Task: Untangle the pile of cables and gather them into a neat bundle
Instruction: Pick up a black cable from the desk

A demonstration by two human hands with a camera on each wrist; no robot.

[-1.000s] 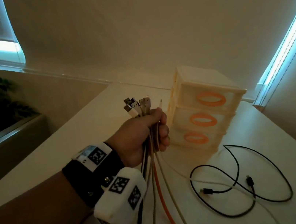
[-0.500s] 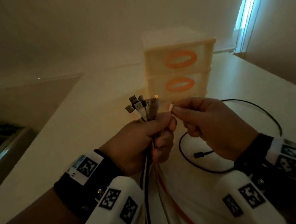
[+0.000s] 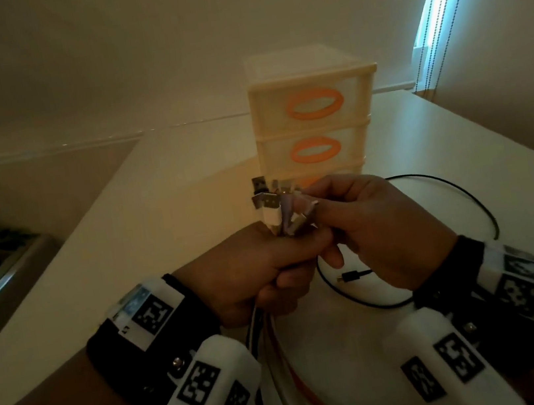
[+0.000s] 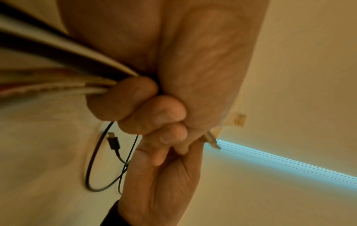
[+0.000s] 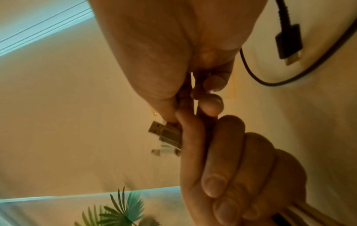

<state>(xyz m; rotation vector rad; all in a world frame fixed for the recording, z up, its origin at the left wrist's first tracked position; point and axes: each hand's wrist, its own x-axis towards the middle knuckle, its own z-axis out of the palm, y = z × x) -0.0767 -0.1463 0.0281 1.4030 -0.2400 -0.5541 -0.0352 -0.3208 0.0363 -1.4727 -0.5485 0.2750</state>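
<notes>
Left hand (image 3: 252, 274) fisted around the cable bundle (image 3: 275, 357), plugs (image 3: 271, 208) sticking up at 12 o'clock, cords trailing to 6. Right hand (image 3: 373, 228) pinches at the plug ends from 3 o'clock. Black cable (image 3: 466, 203) loops loose on the table (image 3: 99, 296) at 3 o'clock. Drawer unit (image 3: 310, 109) stands at 12.

I see my right hand (image 5: 173, 53) pinching at the connector ends (image 5: 168, 134) my left hand (image 5: 231, 168) grips, black cable (image 5: 289, 44) behind.
</notes>
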